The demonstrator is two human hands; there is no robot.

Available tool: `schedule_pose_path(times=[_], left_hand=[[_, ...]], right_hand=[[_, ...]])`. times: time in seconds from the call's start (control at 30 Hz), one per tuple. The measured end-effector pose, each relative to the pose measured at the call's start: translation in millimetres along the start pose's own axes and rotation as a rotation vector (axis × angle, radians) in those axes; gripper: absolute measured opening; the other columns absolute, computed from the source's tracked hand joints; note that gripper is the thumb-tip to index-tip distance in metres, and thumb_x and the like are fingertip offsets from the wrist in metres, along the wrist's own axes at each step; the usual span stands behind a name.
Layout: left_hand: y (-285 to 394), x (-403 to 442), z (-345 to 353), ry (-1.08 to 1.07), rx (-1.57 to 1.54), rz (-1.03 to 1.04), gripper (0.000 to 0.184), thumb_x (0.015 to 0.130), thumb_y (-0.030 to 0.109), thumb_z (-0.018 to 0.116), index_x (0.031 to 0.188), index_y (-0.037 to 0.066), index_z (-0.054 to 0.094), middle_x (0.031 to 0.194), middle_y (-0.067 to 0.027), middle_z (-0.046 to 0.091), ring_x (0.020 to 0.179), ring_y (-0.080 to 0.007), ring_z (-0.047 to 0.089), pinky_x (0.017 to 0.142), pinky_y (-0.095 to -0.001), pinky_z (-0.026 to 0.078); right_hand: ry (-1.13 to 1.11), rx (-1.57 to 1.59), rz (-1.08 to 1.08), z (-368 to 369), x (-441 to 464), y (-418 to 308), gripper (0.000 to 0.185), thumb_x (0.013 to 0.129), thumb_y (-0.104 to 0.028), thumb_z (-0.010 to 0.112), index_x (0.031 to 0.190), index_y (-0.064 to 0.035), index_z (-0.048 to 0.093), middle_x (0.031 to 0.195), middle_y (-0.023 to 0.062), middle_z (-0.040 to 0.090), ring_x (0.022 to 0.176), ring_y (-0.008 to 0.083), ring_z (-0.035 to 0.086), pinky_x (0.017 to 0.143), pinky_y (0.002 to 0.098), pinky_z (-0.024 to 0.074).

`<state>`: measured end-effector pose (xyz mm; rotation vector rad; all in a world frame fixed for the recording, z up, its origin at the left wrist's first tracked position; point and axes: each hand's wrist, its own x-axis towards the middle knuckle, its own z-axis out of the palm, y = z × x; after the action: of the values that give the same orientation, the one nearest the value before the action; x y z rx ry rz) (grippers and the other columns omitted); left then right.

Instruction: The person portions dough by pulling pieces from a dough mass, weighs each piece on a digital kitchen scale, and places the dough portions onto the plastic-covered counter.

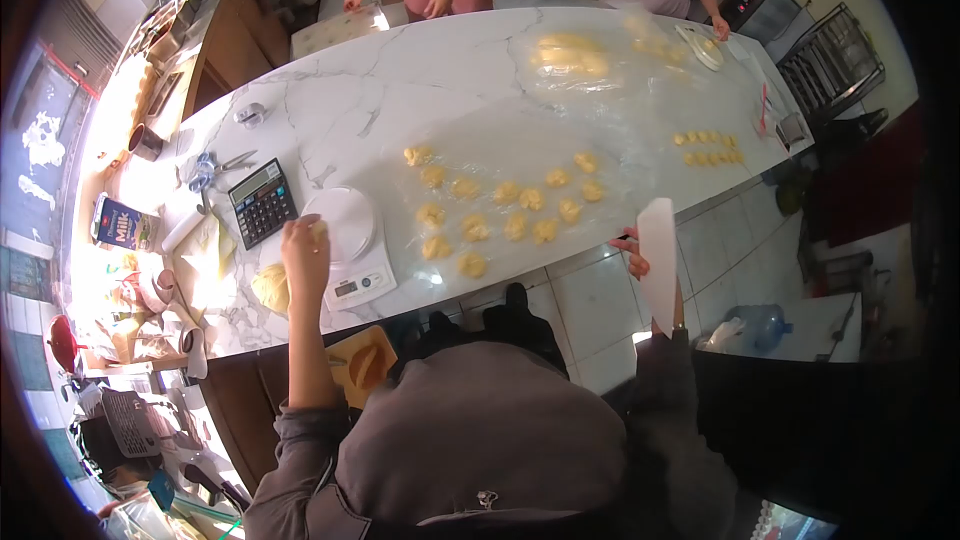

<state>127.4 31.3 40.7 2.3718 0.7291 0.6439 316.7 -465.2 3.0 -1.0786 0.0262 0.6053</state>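
One small piece of dough [319,232] sits in the left hand [304,252], just over the near-left side of the clear round pan [352,227] of the kitchen scale [368,283]; whether it touches the pan I cannot tell. The fingers of this hand are curled in around it, with little gap showing. They cover most of the piece, so its long axis and the way it points cannot be made out.

The right hand [637,258] is well apart, past the table's near edge and over the floor. It is partly closed, holding a flat white scraper [657,250], with some fingers stretched out to the left behind it. The scraper's long axis runs nearly up and down the view: its broad end points away from the wearer, its tapered end back toward the right wrist.

The step in hand looks like weighing out portions; the next move probably calls for letting the piece rest on the pan and reading the display, too small to read here.

Beside the left forearm lies a larger lump of dough [268,288], with a calculator [262,203] beyond. Right of the scale, more than a dozen rough dough portions [474,228] lie spaced out on clear plastic sheeting. Across the table [330,125] stand two other people.
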Motion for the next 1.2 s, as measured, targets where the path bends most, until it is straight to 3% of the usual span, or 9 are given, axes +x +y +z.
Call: schedule_pose_path(times=[0.1,0.17,0.43,0.6,0.73,0.8,0.87,1.1,1.2], left_hand=[[-1,-9,-7,0.077,-0.581,-0.219,0.017,0.081,0.004,0.058,0.096,-0.003,0.058,0.088,-0.0095,0.058,0.075,-0.0158,0.060,0.062,-0.0236,0.048],[31,-23,-19,-0.090,-0.596,-0.322,0.017,0.084,0.007,0.057,0.098,-0.003,0.058,0.083,-0.0063,0.059,0.072,-0.0117,0.060,0.061,-0.0232,0.047],[183,-100,119,-1.232,-0.791,-0.180,0.033,0.087,0.018,0.055,0.115,0.002,0.053,0.092,-0.0076,0.058,0.083,-0.0126,0.058,0.075,-0.0254,0.047],[248,-114,221,-1.139,-0.853,-0.049,0.042,0.086,0.020,0.056,0.123,0.003,0.047,0.099,-0.0080,0.056,0.080,-0.0130,0.055,0.072,-0.0269,0.046],[253,-70,256,-0.177,-0.447,0.100,0.038,0.080,0.019,0.063,0.113,0.003,0.055,0.090,-0.0114,0.057,0.069,-0.0184,0.055,0.064,-0.0297,0.045],[238,-45,261,-0.085,-0.375,-0.064,0.029,0.077,0.014,0.063,0.102,0.002,0.056,0.097,-0.0168,0.056,0.078,-0.0313,0.056,0.070,-0.0391,0.045],[225,-21,256,-0.012,-0.243,0.064,0.026,0.076,0.014,0.063,0.098,0.002,0.058,0.096,-0.0165,0.056,0.077,-0.0326,0.056,0.071,-0.0410,0.045],[184,18,268,-0.318,-0.024,0.028,0.022,0.077,0.021,0.061,0.090,0.003,0.062,0.099,-0.0134,0.059,0.099,-0.0344,0.051,0.084,-0.0411,0.042],[199,27,257,-0.536,0.399,0.223,0.029,0.077,0.026,0.063,0.095,0.003,0.061,0.104,-0.0132,0.059,0.110,-0.0337,0.046,0.093,-0.0424,0.037]], right_hand=[[0.020,-0.016,-0.024,8,18,-11,0.042,0.092,-0.024,0.041,0.119,0.0075,0.041,0.113,0.0310,0.050,0.049,0.0031,0.037,0.048,0.0133,0.0311],[0.017,-0.013,0.008,6,32,-16,0.041,0.092,-0.025,0.040,0.118,0.0067,0.043,0.109,0.0250,0.053,0.052,0.0039,0.037,0.048,0.0135,0.0317],[-0.132,0.463,0.253,42,39,-71,0.044,0.093,-0.028,0.039,0.119,0.0058,0.044,0.104,0.0180,0.054,0.053,0.0063,0.037,0.049,0.0168,0.0337],[-0.393,0.343,0.505,77,60,-119,0.041,0.094,-0.018,0.044,0.128,0.0020,0.036,0.075,-0.0022,0.057,0.039,0.0047,0.030,0.038,0.0195,0.0281],[-0.446,0.312,0.544,83,72,-138,0.042,0.093,-0.019,0.046,0.128,0.0009,0.036,0.073,0.0008,0.058,0.035,0.0046,0.032,0.037,0.0193,0.0284],[-0.618,0.314,0.562,73,85,-136,0.044,0.093,-0.020,0.045,0.130,0.0012,0.033,0.080,0.0053,0.063,0.037,0.0061,0.035,0.038,0.0200,0.0291],[-0.697,0.287,0.591,69,92,-136,0.044,0.094,-0.019,0.044,0.130,0.0007,0.032,0.080,0.0067,0.064,0.036,0.0067,0.037,0.038,0.0202,0.0297],[-0.699,0.289,0.665,61,104,-132,0.040,0.094,-0.016,0.041,0.130,-0.0015,0.032,0.075,0.0066,0.062,0.036,0.0081,0.039,0.038,0.0214,0.0315],[-0.736,0.328,0.679,54,115,-125,0.040,0.095,-0.017,0.039,0.131,-0.0019,0.031,0.077,0.0075,0.063,0.036,0.0090,0.040,0.040,0.0223,0.0322]])
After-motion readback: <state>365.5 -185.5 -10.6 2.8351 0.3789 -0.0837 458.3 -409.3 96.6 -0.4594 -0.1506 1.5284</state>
